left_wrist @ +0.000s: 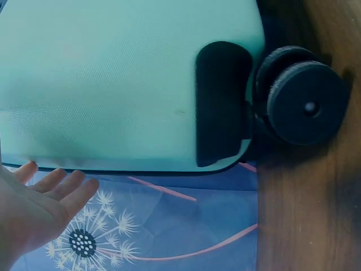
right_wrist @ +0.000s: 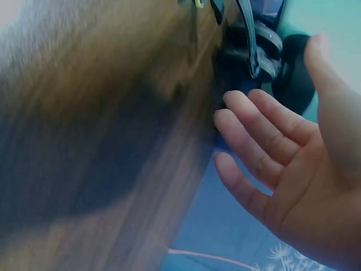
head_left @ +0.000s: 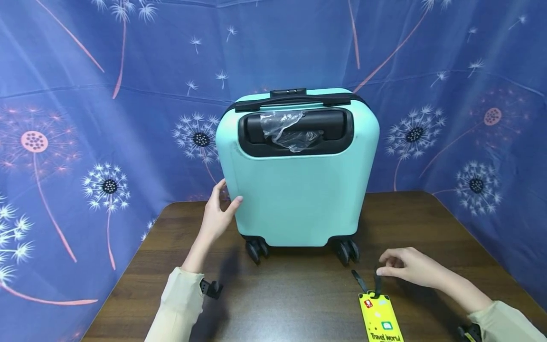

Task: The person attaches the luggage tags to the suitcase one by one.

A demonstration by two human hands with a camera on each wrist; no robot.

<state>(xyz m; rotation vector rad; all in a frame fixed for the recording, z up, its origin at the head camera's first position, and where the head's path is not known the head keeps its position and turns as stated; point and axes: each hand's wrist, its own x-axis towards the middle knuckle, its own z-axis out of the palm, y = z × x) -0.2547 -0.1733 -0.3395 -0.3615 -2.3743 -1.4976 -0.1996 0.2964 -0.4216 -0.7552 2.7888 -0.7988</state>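
Note:
A mint-green suitcase point(head_left: 299, 194) stands upright on its black wheels point(head_left: 347, 251). My left hand point(head_left: 217, 216) is at its left side edge, thumb toward the front face and the fingers straight along the side. The left wrist view shows those fingers point(left_wrist: 76, 195) extended by the suitcase's edge. A yellow luggage tag point(head_left: 378, 316) with "Travel World" lettering lies at the front right, its black strap point(head_left: 360, 281) unfastened. My right hand point(head_left: 412, 268) is close to one strap end. In the right wrist view its fingers point(right_wrist: 265, 135) are loosely bent, and the thumb stands apart from them.
Clear plastic film point(head_left: 284, 128) clings to the suitcase's black handle recess. A black carry handle point(head_left: 299, 100) runs across the top edge. The brown wooden table point(head_left: 273, 304) carries everything, and a blue dandelion-print cloth point(head_left: 149, 142) hangs behind it.

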